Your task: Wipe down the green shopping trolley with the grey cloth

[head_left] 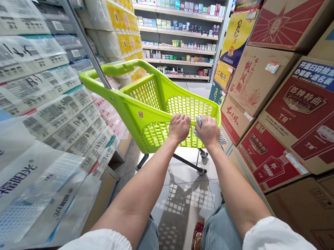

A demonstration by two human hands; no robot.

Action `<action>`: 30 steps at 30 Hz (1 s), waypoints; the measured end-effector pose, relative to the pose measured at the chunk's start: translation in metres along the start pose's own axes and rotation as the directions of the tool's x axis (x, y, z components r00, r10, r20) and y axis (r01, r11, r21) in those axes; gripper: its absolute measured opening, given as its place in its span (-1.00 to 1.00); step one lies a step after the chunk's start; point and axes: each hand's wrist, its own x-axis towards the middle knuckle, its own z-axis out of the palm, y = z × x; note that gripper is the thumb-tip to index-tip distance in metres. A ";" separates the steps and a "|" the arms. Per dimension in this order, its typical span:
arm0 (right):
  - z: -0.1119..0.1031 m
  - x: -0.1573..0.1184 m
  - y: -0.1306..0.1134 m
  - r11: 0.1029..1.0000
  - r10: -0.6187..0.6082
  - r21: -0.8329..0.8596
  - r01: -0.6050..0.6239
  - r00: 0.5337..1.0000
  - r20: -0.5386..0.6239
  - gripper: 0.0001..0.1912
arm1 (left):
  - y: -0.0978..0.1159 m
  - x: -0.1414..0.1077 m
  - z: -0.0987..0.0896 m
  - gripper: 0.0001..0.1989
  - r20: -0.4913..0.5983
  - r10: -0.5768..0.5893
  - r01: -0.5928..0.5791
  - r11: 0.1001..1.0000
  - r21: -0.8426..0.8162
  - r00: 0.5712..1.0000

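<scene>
A lime-green shopping cart [131, 114] stands sideways in front of me, its handle at the left and its perforated basket at the right. My left hand [179, 127] is closed over the top rim of the near side. Just right of it, my right hand [207, 131] is wrapped round a grey-and-white striped cloth [223, 139] against the same rim, near the basket's right corner. The two hands are a little apart. The part of the cart that shows inside holds no goods.
Plastic-wrapped packs [37, 54] are piled along the left, with yellow packs [119, 16] behind. Stacked cartons [305, 106] line the right. Shelves [182, 34] of small goods stand at the back. Tiled floor [173, 191] shows under the cart, whose wheels [202, 171] rest on it.
</scene>
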 end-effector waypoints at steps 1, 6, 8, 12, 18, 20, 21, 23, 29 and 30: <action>-0.001 -0.001 0.010 0.999 0.037 -0.012 -0.037 0.999 -0.011 -0.58 | 0.000 0.000 -0.001 -0.66 -0.003 -0.001 0.001 1.000 -0.001 1.000; -0.006 -0.003 0.044 0.972 0.229 -0.034 -0.232 0.970 -0.088 -0.62 | 0.002 0.001 0.001 -0.65 -0.025 -0.033 0.032 0.999 -0.028 0.999; -0.007 -0.001 0.037 0.973 0.225 -0.027 -0.228 0.970 -0.087 -0.64 | 0.003 0.001 0.003 -0.66 -0.028 -0.048 0.047 0.998 -0.033 0.998; -0.005 0.003 -0.002 0.998 0.056 -0.001 -0.056 0.997 -0.046 -0.64 | 0.000 -0.001 0.003 -0.67 -0.032 -0.062 0.061 0.998 -0.035 0.998; -0.008 0.005 -0.015 0.997 -0.068 0.019 0.068 0.998 0.012 -0.62 | -0.015 -0.006 -0.003 -0.65 -0.022 -0.037 0.037 0.999 -0.021 0.999; -0.010 0.005 0.002 1.000 -0.006 0.004 0.006 0.999 0.046 -0.62 | -0.019 -0.006 -0.005 -0.65 -0.010 -0.025 0.025 0.999 -0.036 1.000; -0.011 0.004 0.011 0.999 0.035 -0.007 -0.035 0.998 0.061 -0.63 | -0.019 -0.005 -0.006 -0.65 -0.005 -0.023 0.023 0.999 -0.040 1.000; -0.013 0.003 0.028 0.994 0.111 -0.025 -0.110 0.990 0.081 -0.64 | -0.020 -0.004 -0.006 -0.64 -0.002 -0.023 0.023 0.999 -0.041 1.000; -0.017 -0.003 0.032 0.989 0.150 -0.030 -0.147 0.980 0.131 -0.62 | -0.025 -0.005 -0.005 -0.65 -0.006 -0.017 0.017 0.999 -0.029 1.000; -0.017 -0.005 0.028 0.989 0.146 -0.031 -0.143 0.980 0.136 -0.62 | -0.028 -0.006 -0.006 -0.66 -0.006 -0.017 0.017 0.999 -0.030 1.000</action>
